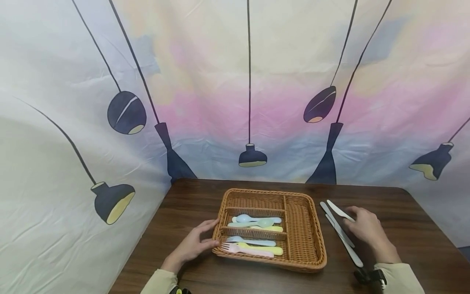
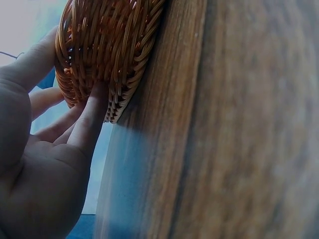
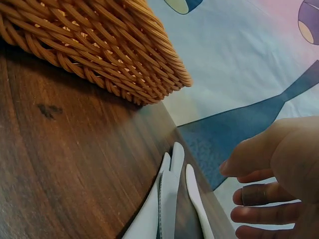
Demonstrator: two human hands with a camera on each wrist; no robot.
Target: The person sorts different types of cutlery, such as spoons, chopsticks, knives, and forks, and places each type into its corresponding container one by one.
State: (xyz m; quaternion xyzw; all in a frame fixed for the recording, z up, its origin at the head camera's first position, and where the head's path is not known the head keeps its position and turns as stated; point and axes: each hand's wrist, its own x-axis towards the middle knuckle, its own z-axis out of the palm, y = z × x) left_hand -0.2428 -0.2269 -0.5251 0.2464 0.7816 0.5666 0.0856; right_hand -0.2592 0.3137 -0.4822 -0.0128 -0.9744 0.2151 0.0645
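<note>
My left hand [image 1: 196, 243] touches the left side of a wicker basket [image 1: 304, 267] with extended fingers, and the left wrist view shows its fingertips against the woven wall [image 2: 107, 40]. To the right of the basket my right hand [image 1: 367, 228] hovers with bent, spread fingers beside three pale table knives. The whitish knife [image 1: 340, 210] reaches its fingertips in the head view. In the right wrist view a gap shows between the fingers and that knife [image 3: 198, 201]. Two other knives, one a grey knife [image 1: 335, 222] and one a lighter knife [image 1: 345, 243], overlap to its left.
Spoons in blue [image 1: 257, 219], green [image 1: 253, 223] and yellow lie in the basket's middle-left compartment. The front-left compartment holds a blue fork [image 1: 253, 241], a pink fork [image 1: 249, 250] and a yellow piece [image 1: 273, 250]. A printed cloth [image 1: 220, 102] hangs behind the wooden table [image 1: 198, 192].
</note>
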